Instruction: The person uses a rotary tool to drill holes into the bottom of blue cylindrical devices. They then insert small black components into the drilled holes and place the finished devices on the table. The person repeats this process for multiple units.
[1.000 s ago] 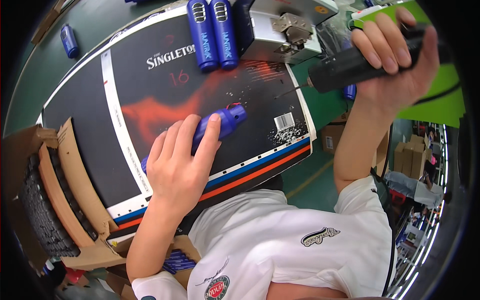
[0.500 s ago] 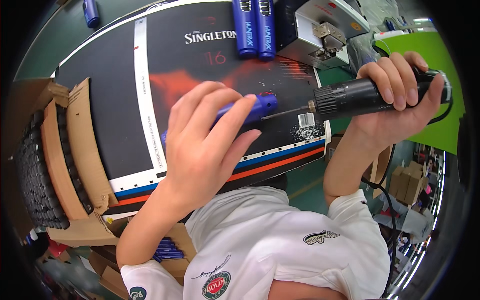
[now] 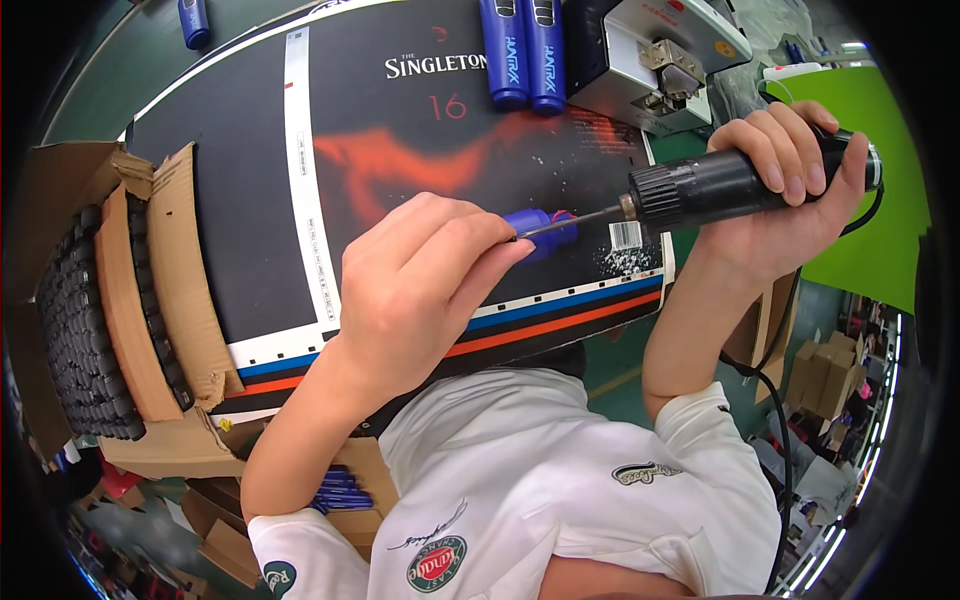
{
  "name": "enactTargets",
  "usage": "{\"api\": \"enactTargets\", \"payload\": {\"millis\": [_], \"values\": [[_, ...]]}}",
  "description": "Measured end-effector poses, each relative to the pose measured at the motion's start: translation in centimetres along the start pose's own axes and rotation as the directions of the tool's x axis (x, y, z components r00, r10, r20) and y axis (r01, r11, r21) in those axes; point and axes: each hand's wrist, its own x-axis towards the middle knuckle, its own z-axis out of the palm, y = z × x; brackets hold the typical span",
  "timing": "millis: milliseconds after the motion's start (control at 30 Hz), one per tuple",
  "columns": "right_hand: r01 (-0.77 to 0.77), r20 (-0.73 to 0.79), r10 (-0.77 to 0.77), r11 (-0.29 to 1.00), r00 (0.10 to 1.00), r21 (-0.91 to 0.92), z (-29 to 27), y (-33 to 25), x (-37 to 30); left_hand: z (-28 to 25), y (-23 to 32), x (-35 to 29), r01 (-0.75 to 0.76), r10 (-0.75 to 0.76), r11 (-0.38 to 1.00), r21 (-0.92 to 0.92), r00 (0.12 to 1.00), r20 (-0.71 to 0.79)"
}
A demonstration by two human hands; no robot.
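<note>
My right hand (image 3: 775, 185) is wrapped round a black electric screwdriver (image 3: 690, 190), held level with its long thin bit (image 3: 575, 222) pointing left. My left hand (image 3: 415, 285) is closed, thumb and forefinger pinched together at the bit's tip. Whatever small thing they grip there is hidden. Just beyond those fingertips shows the end of a blue cylindrical plastic housing (image 3: 545, 238), with a bit of red at its mouth. My left hand covers the rest of it. The bit passes in front of the housing.
A dark printed sheet (image 3: 400, 150) covers the table. Two blue cylindrical bodies (image 3: 526, 60) lie at the back, beside a white-and-black machine (image 3: 660, 75). Left stands a carton (image 3: 180, 270) of black parts (image 3: 85, 330). White crumbs (image 3: 628, 262) lie near the right edge; a cable (image 3: 775, 420) hangs down.
My left fingers have gone from lying along the blue housing to a pinch at the bit's tip. The housing's end sits slightly lower and further right. My right hand still holds the screwdriver.
</note>
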Motion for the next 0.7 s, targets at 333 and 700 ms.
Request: {"api": "enactTargets", "payload": {"millis": [333, 700], "values": [[-0.041, 0.018, 0.041, 0.999, 0.999, 0.017, -0.53, 0.28, 0.20, 0.33, -0.36, -0.18, -0.031, 0.031, 0.999, -0.008, 0.999, 0.011], [-0.029, 0.028, 0.029, 1.000, 0.999, -0.002, -0.65, 0.70, 0.15, 0.31, -0.54, -0.24, -0.026, 0.026, 0.999, -0.030, 1.000, 0.001]]}}
